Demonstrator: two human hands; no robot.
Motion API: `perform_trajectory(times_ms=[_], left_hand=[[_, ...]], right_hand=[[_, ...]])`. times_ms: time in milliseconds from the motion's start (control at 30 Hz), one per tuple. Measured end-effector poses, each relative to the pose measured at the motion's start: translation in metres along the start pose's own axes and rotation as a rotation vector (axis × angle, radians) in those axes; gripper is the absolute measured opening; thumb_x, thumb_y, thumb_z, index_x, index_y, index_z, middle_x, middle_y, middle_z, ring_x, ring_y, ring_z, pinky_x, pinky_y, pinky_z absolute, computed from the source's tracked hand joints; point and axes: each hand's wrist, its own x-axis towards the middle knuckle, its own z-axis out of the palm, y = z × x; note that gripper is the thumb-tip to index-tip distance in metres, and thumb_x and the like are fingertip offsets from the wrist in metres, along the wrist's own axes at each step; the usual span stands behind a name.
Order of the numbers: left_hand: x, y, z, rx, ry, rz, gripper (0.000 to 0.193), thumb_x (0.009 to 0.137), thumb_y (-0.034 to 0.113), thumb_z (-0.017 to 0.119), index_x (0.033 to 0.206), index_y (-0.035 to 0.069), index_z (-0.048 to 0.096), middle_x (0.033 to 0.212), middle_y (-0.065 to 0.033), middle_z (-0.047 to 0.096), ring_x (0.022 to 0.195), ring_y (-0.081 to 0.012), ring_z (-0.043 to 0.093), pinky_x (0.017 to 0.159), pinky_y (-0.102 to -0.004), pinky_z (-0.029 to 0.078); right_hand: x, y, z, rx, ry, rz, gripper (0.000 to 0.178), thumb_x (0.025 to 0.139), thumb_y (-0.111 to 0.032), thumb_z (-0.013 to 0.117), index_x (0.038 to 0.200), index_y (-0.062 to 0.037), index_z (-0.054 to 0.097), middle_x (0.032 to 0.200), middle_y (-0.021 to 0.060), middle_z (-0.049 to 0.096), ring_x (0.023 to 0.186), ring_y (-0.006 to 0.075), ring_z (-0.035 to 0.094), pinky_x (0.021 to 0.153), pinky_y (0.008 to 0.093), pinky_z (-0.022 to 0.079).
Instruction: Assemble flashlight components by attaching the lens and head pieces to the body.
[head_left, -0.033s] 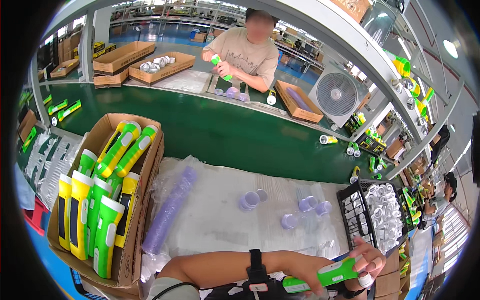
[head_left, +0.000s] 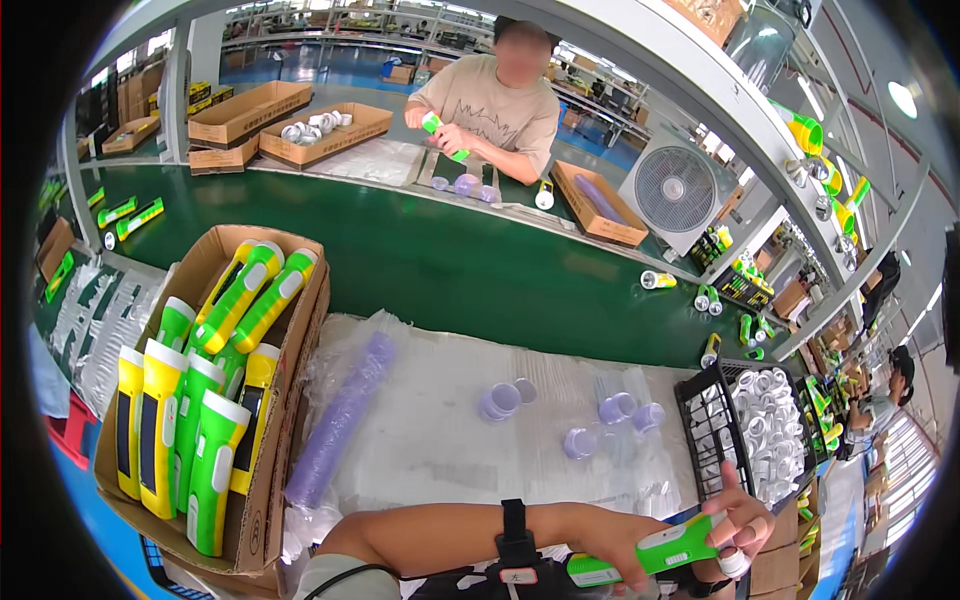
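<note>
Low in the view, at the near edge of the worktop, my left hand is wrapped round the body of a green and white flashlight, which lies roughly level. At the flashlight's right end is my right hand, its index finger raised and the other fingers bent. A small white cup-shaped part sits in the fingers of that hand, close to the flashlight's end. Whether the part touches the flashlight cannot be made out. Several clear purple-tinted lens discs lie on the worktop beyond my hands.
Left stands a cardboard box of green and yellow flashlights, beside a wrapped purple lens roll. A black crate of white reflector cups is at right. Across the green conveyor a co-worker holds a flashlight.
My right index finger has risen slightly. The flashlight and the white cup-shaped part have shifted a little to the right.
</note>
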Motion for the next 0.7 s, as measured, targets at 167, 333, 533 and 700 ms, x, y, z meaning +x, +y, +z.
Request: perform_trajectory(times_ms=[167,333,533,700], left_hand=[[-0.007,0.025,0.010,0.016,0.016,-0.011,0.052,0.066,0.007,0.076,0.113,0.001,0.054,0.096,-0.0071,0.062,0.090,-0.0162,0.056,0.081,-0.0319,0.046],[-0.006,0.053,0.030,0.374,0.161,0.056,0.056,0.064,0.007,0.069,0.117,0.005,0.051,0.101,-0.0110,0.062,0.094,-0.0199,0.058,0.085,-0.0336,0.045],[-0.015,0.057,0.048,0.544,0.338,-0.035,0.055,0.069,0.019,0.072,0.118,0.008,0.050,0.098,-0.0171,0.064,0.091,-0.0327,0.062,0.082,-0.0369,0.046],[-0.016,0.066,0.053,0.573,0.347,0.009,0.057,0.073,0.014,0.068,0.124,0.009,0.043,0.093,-0.0196,0.063,0.079,-0.0342,0.063,0.071,-0.0390,0.049]], right_hand=[[0.013,-0.006,0.009,-0.082,-0.056,-0.047,0.023,0.088,-0.021,0.060,0.111,-0.0210,0.062,0.060,-0.0006,0.065,0.080,0.0271,0.064,0.088,0.0603,0.043],[0.030,-0.010,0.020,0.021,-0.138,-0.380,0.037,0.090,-0.030,0.045,0.109,-0.0013,0.061,0.087,0.0221,0.064,0.074,0.0321,0.064,0.069,0.0410,0.055],[0.030,-0.033,0.040,-0.099,-0.070,-0.238,0.039,0.089,-0.017,0.053,0.128,-0.0113,0.049,0.079,0.0088,0.056,0.065,0.0242,0.053,0.057,0.0423,0.052],[0.018,-0.039,0.047,-0.182,0.160,-0.190,0.027,0.090,-0.024,0.054,0.113,-0.0114,0.058,0.073,0.0095,0.058,0.065,0.0277,0.057,0.058,0.0418,0.051]])
